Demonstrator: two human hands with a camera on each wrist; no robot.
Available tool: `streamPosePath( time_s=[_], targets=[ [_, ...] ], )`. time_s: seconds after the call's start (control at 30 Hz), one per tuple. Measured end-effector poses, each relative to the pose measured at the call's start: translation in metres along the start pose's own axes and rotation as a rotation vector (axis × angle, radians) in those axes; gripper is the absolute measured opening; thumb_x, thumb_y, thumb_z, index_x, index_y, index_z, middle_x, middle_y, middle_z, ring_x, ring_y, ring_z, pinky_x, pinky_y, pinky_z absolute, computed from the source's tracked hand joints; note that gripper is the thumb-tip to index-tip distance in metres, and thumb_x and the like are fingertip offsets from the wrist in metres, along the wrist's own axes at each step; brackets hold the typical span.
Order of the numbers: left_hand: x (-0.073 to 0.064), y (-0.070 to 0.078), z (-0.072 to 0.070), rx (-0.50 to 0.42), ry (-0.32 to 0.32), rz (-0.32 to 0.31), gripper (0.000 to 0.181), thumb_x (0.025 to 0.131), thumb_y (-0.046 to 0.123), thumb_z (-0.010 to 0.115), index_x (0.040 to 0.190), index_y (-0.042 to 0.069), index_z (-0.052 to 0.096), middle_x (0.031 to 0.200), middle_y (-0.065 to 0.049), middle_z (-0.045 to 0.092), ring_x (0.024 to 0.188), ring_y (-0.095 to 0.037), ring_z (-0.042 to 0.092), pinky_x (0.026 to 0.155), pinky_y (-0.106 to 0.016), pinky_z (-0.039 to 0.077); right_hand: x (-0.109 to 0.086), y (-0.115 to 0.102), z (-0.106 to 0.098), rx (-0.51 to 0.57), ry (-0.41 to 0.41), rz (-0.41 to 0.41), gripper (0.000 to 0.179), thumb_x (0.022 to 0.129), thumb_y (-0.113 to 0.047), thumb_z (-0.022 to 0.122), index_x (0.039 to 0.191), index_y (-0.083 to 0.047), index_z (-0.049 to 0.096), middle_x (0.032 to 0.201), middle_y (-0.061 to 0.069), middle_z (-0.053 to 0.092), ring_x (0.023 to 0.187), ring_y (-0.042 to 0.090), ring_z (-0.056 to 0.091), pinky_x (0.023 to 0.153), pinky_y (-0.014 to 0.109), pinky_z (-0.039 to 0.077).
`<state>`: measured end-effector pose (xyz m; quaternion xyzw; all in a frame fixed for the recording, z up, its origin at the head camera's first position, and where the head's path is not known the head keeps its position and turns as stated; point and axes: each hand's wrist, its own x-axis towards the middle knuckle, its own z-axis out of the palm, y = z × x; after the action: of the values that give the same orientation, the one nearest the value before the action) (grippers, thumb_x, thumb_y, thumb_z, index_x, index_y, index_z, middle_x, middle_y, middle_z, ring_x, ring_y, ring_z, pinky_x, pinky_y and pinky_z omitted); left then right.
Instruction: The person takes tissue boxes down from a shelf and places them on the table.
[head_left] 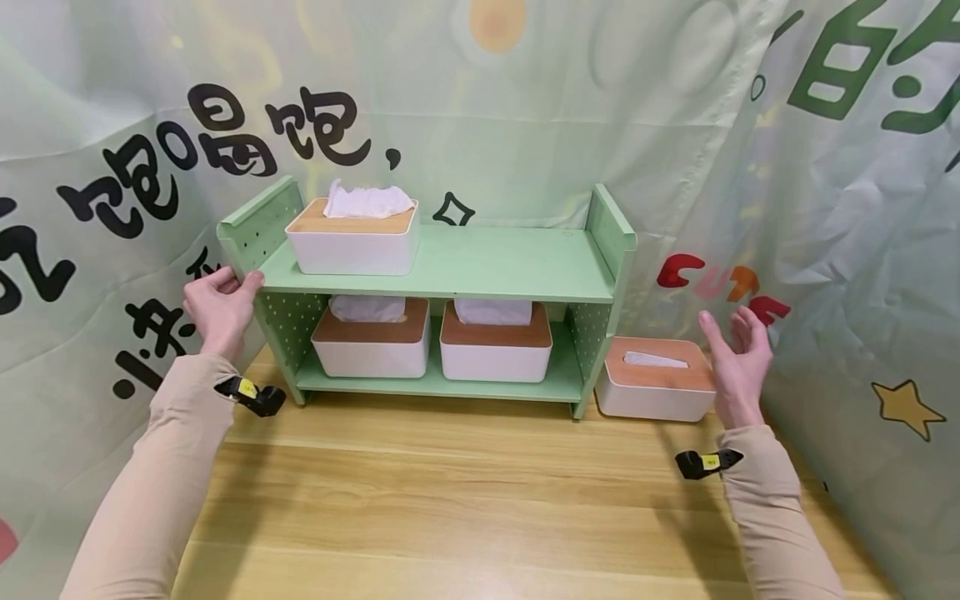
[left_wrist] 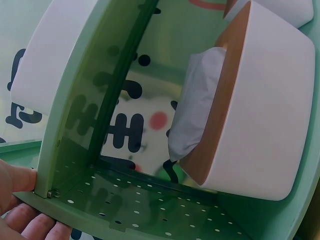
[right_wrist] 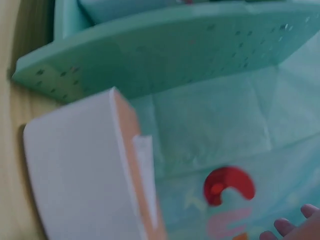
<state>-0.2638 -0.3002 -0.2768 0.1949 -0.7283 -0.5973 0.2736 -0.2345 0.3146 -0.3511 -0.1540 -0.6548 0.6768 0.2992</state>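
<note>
A green two-tier shelf (head_left: 510,254) stands on the wooden table. My left hand (head_left: 221,308) pinches the front edge of its left side panel, thumb inside and fingers along the outside, as the left wrist view also shows. Above the right-hand tissue box (head_left: 656,400), white with a wooden lid, my right hand (head_left: 738,358) is raised with fingers apart and holds nothing. Only its fingertips (right_wrist: 282,226) enter the right wrist view. One tissue box (head_left: 352,252) sits on the upper tier at the left. Two more, a left box (head_left: 371,360) and a right box (head_left: 495,363), occupy the lower tier.
A printed cloth (head_left: 517,150) with dark characters hangs behind the shelf and along both sides. The wooden table (head_left: 480,492) extends in front of the shelf. The right-hand box stands close beside the shelf's right side panel (head_left: 592,350).
</note>
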Motion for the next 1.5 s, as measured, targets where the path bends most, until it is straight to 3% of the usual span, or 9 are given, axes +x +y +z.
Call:
streamPosePath(
  time_s=[0.27,0.5,0.73,1.1,1.23,1.37,1.5],
  targets=[
    [0.000,0.000,0.000,0.006,0.006,-0.002,0.044,0.092,0.019,0.071,0.134,0.009,0.064,0.062,0.034,0.055,0.068,0.013,0.058,0.067,-0.004,0.048,-0.017,-0.027,0.018,0.126,-0.032,-0.154,0.058,0.090,-0.020,0.076,0.143,-0.018,0.052,0.138,-0.004,0.053,0.137,0.016,0.042,0.126,0.035,0.030],
    [0.001,0.000,0.001,0.014,-0.001,-0.006,0.044,0.092,0.020,0.071,0.134,0.011,0.064,0.068,0.032,0.060,0.070,0.013,0.059,0.069,-0.004,0.048,-0.032,-0.044,0.029,0.188,-0.067,-0.233,0.050,0.092,-0.016,0.073,0.138,-0.015,0.055,0.125,-0.008,0.058,0.127,0.012,0.050,0.119,0.030,0.039],
    [0.001,0.000,0.002,0.016,0.000,0.006,0.043,0.092,0.019,0.071,0.133,0.009,0.065,0.061,0.035,0.055,0.068,0.013,0.058,0.068,-0.005,0.047,-0.049,-0.055,0.045,0.204,-0.136,-0.315,0.048,0.091,-0.012,0.072,0.137,-0.012,0.057,0.127,-0.005,0.059,0.126,0.013,0.050,0.117,0.036,0.032],
    [-0.001,0.001,0.001,0.016,0.002,-0.003,0.043,0.092,0.019,0.071,0.134,0.010,0.064,0.064,0.033,0.057,0.068,0.013,0.058,0.068,-0.004,0.048,-0.075,-0.069,0.065,0.182,-0.262,-0.390,0.046,0.094,-0.007,0.066,0.139,-0.013,0.056,0.134,-0.004,0.058,0.134,0.018,0.048,0.126,0.041,0.026],
    [-0.001,0.000,0.000,0.033,0.011,0.001,0.043,0.092,0.020,0.071,0.133,0.011,0.065,0.073,0.030,0.065,0.068,0.013,0.058,0.068,-0.004,0.048,-0.083,-0.071,0.071,0.178,-0.293,-0.411,0.047,0.094,-0.005,0.065,0.139,-0.013,0.055,0.133,-0.005,0.059,0.130,0.013,0.050,0.120,0.036,0.035],
    [-0.001,0.000,0.001,0.033,0.025,0.019,0.042,0.091,0.018,0.071,0.132,0.008,0.066,0.063,0.033,0.057,0.066,0.013,0.058,0.065,-0.004,0.047,-0.091,-0.073,0.079,0.196,-0.333,-0.447,0.049,0.093,0.000,0.065,0.139,-0.010,0.055,0.135,0.001,0.059,0.129,0.019,0.051,0.107,0.030,0.041],
    [-0.001,0.000,0.001,0.024,0.019,0.022,0.042,0.091,0.018,0.071,0.132,0.007,0.066,0.060,0.034,0.054,0.066,0.013,0.057,0.065,-0.004,0.047,-0.097,-0.073,0.088,0.218,-0.381,-0.479,0.051,0.091,0.003,0.065,0.140,-0.001,0.052,0.135,0.004,0.060,0.127,0.023,0.052,0.103,0.030,0.043]
  ],
)
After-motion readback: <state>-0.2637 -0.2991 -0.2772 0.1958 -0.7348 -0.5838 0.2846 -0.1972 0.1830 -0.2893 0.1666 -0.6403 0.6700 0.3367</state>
